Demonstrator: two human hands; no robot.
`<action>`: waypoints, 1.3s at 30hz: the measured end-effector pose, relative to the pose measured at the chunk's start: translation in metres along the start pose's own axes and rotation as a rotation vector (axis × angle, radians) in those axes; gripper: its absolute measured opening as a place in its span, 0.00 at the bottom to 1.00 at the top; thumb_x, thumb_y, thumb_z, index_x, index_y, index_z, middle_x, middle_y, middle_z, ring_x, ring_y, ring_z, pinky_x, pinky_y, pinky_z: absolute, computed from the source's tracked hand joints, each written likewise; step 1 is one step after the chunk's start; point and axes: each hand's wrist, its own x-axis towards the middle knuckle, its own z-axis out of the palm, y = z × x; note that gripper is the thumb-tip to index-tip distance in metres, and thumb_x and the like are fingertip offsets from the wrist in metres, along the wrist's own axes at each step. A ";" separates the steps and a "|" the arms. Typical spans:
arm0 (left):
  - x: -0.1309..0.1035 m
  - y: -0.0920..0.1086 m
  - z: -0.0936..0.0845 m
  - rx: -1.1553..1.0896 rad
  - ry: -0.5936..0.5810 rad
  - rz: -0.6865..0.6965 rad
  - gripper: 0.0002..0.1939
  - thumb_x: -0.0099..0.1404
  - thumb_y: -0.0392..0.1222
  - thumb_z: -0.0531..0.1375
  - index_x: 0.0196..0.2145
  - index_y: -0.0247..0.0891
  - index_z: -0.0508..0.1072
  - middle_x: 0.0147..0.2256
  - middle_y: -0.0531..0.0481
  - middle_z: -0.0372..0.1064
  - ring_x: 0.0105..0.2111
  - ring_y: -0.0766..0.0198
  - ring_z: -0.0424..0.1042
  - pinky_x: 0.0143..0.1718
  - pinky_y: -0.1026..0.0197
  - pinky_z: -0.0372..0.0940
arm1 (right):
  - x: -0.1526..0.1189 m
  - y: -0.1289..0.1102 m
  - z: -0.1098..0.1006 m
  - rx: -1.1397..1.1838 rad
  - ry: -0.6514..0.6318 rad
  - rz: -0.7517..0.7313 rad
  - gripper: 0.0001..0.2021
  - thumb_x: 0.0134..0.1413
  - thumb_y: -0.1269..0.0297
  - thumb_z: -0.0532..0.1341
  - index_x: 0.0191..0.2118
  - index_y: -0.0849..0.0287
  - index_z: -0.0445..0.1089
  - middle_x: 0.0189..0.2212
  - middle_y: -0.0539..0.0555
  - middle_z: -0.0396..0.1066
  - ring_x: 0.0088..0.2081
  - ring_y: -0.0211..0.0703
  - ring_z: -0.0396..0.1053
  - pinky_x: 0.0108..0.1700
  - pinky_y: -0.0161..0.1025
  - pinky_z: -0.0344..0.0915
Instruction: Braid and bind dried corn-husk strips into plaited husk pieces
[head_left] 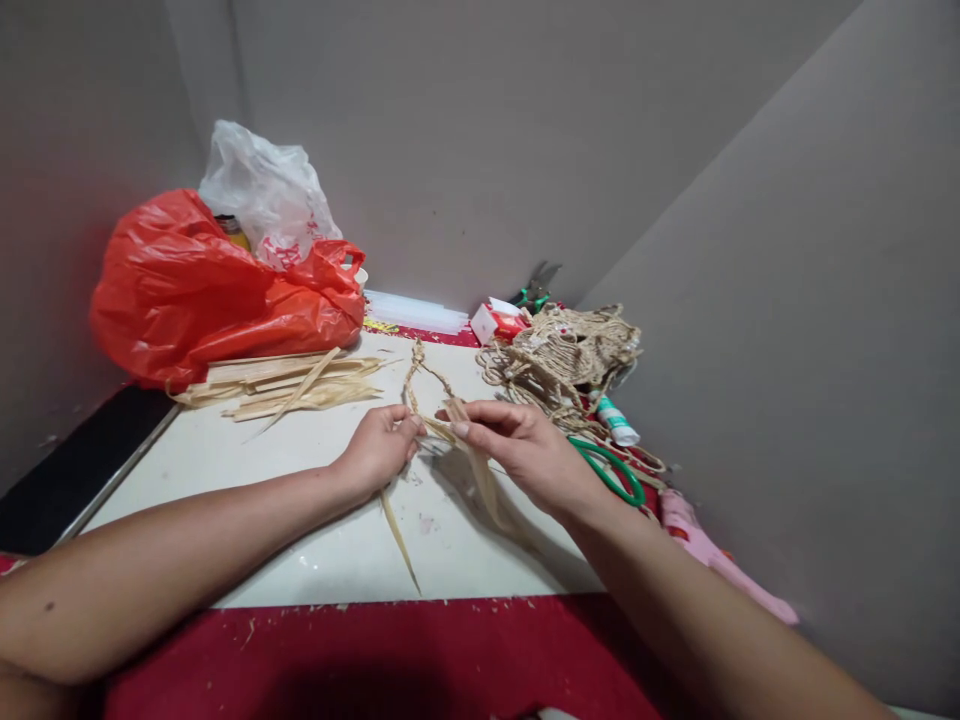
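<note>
My left hand (384,447) is closed, its fingertips pinching a braided cord (410,385) of dried husk near its lower end. The cord bends into a narrow loop on the white board (337,560). Between thumb and fingers, my right hand (517,445) grips a loose dried husk strip (484,480) whose wide end hangs down toward the board. Both hands are close together, with a husk strand stretched between them. Below my left hand a thin husk strip (397,535) trails toward the board's front edge.
A pile of dried husks (300,385) lies at left, before a red plastic bag (187,290). At right are a heap of twisted cord (570,360), green-handled scissors (611,470) and a pink glue gun (720,555). A dark phone-like slab (75,470) lies at far left.
</note>
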 end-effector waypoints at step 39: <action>0.006 -0.011 0.002 0.213 0.128 0.204 0.11 0.61 0.44 0.52 0.26 0.35 0.67 0.19 0.56 0.59 0.20 0.70 0.58 0.24 0.66 0.54 | -0.010 0.024 0.053 0.237 -0.020 0.266 0.12 0.44 0.60 0.63 0.22 0.60 0.61 0.12 0.45 0.63 0.13 0.30 0.57 0.17 0.29 0.55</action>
